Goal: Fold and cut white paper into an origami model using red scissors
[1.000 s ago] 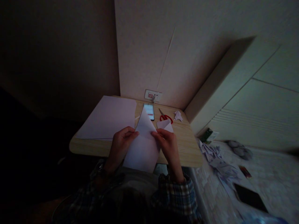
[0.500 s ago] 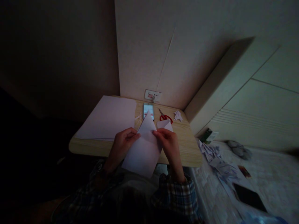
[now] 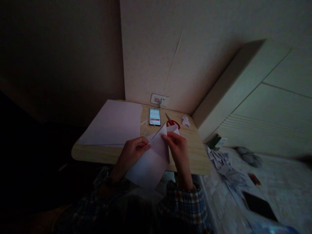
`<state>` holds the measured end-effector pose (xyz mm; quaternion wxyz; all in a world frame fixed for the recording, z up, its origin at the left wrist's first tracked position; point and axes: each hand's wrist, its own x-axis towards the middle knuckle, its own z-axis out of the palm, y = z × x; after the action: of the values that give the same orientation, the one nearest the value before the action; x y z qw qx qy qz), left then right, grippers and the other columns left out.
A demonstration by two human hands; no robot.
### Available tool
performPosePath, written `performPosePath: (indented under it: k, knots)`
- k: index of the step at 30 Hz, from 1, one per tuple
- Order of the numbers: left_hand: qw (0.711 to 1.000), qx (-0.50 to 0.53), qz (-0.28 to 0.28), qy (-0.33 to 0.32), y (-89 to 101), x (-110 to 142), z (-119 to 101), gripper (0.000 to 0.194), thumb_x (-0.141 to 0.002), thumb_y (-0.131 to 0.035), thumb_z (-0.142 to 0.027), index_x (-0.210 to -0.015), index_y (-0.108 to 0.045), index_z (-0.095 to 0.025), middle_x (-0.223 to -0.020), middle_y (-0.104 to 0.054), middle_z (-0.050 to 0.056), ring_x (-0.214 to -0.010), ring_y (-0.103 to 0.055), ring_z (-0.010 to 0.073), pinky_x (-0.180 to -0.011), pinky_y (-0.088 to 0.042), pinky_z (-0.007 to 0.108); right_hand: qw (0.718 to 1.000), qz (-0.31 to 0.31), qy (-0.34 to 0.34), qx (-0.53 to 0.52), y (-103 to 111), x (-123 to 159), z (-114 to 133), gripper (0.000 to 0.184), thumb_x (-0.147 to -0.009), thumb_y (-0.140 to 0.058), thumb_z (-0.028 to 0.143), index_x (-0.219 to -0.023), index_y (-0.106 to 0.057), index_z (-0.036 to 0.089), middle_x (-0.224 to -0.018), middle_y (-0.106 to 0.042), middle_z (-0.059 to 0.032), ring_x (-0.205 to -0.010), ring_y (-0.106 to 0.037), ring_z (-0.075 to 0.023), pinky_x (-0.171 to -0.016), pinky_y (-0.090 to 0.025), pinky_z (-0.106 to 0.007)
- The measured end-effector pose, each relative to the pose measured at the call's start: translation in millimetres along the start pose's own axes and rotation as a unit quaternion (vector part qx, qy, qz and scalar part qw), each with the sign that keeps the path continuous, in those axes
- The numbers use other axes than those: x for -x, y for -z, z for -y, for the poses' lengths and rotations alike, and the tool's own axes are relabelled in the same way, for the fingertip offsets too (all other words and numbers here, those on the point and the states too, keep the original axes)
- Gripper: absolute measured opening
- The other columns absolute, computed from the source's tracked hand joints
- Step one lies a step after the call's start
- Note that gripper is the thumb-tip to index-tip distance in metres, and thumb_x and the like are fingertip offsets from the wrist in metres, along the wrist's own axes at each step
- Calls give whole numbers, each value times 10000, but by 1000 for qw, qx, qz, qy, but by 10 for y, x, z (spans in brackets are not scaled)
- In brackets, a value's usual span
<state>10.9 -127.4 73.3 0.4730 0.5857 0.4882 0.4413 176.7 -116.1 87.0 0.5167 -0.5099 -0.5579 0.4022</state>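
Both hands hold one white sheet of paper (image 3: 148,162) over the near edge of a small wooden table (image 3: 195,152). My left hand (image 3: 133,152) pinches its left edge. My right hand (image 3: 177,148) grips the upper right corner, which is folded over to the left. The sheet's lower end hangs past the table toward my lap. A smaller folded paper piece (image 3: 173,128) lies just behind my right hand.
A stack of white paper (image 3: 113,122) covers the table's left side. A lit phone (image 3: 154,116), red-handled scissors (image 3: 172,122) and a crumpled paper scrap (image 3: 186,121) lie at the back by a wall socket (image 3: 159,99). Paper scraps (image 3: 224,169) and a dark tablet (image 3: 258,205) lie on the bed at right.
The sheet's top point, raised before the phone earlier, has come down and folded leftward. Both hands shifted slightly lower and right with it.
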Motion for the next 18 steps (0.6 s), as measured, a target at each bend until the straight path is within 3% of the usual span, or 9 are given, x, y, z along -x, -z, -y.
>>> performPosePath:
  k: [4,9,15,18]
  knots:
    - [1000,7,23,2,-7,5,27,223,-696,-627,-360,-607,-540,-174,-548,-578,-29,-547,-562,135,-514,-382,212,999,-35,11,16,2,9,-25,251,-725,-642,399,-672,-683,158,-614,-633,-6,-583,-536,-147,-551,-371,-253]
    - [999,-5,32,-1,-5,-3,67,181,-702,-620,-329,-631,-560,-174,-584,-617,-19,-589,-601,149,-549,-413,219,1000,-19,6,-15,9,-4,-59,217,-717,-666,382,-744,-687,168,-690,-673,-12,-647,-578,-164,-589,-408,-256]
    - [999,-15,48,-5,-20,-2,70,161,-706,-622,-325,-658,-575,-178,-613,-650,-12,-618,-626,159,-581,-441,225,995,-66,65,31,28,1,-28,230,-795,-605,383,-722,-675,177,-666,-640,-4,-645,-561,-164,-588,-390,-263]
    - [999,-18,44,-2,-19,-8,63,160,-690,-622,-323,-639,-564,-183,-585,-638,-19,-591,-617,157,-568,-442,228,994,-43,89,46,32,-9,-12,217,-823,-563,366,-760,-674,190,-688,-648,-8,-654,-562,-168,-596,-395,-268]
